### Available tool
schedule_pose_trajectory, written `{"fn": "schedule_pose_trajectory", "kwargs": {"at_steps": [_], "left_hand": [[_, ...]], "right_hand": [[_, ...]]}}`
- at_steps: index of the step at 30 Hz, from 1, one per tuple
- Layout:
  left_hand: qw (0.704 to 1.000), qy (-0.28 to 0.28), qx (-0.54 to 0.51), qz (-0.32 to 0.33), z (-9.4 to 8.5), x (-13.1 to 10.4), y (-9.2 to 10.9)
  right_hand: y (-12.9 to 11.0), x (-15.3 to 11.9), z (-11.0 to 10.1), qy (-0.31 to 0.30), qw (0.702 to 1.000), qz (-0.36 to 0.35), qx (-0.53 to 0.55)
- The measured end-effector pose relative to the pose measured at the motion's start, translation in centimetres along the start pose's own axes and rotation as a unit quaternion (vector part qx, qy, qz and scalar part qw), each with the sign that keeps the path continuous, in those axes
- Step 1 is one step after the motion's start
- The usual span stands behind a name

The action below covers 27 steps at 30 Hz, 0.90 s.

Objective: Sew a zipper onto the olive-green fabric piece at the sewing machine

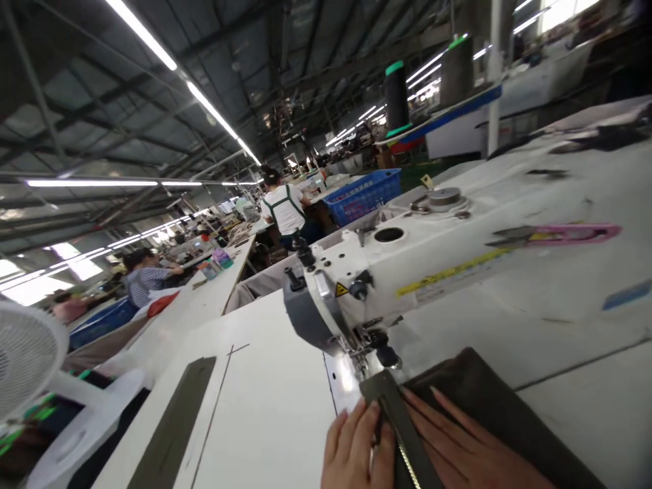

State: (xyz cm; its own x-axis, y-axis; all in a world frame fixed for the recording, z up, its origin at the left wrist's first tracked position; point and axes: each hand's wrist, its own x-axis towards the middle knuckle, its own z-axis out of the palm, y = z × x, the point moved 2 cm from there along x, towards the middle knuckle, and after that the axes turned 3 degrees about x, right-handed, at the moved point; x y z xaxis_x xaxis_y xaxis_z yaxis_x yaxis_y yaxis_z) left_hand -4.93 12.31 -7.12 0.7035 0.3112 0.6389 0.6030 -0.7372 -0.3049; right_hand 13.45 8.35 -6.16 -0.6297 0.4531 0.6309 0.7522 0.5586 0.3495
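A white sewing machine (407,265) lies across the table, its needle area (364,360) just above a dark olive fabric piece (489,401). A strip with a zipper (402,435) runs along the fabric's left edge under the presser foot. My left hand (356,448) lies flat on the table beside the strip, fingers touching it. Resting flat on the fabric to the right of the strip is my right hand (458,448), fingers spread toward the needle.
Pink-handled scissors (560,234) lie on top of the machine. A long dark strip (176,421) rests on the white table (269,394) at left. A white fan (28,353) stands at far left. Other workers (282,207) sit at tables behind, near a blue basket (364,193).
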Motion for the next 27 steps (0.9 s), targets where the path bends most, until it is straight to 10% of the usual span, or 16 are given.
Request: {"fn": "schedule_pose_trajectory", "kwargs": {"at_steps": [21,27], "left_hand": [[0.996,0.062,-0.018,-0.062,0.5,3.7,-0.8],[0.989,0.096,-0.05,-0.104,3.5,3.0,-1.0]], "right_hand": [[1.5,1.6,2.2,-0.053,0.998,-0.028,0.012],[2.5,1.7,3.7,-0.025,0.997,-0.066,-0.008]]}}
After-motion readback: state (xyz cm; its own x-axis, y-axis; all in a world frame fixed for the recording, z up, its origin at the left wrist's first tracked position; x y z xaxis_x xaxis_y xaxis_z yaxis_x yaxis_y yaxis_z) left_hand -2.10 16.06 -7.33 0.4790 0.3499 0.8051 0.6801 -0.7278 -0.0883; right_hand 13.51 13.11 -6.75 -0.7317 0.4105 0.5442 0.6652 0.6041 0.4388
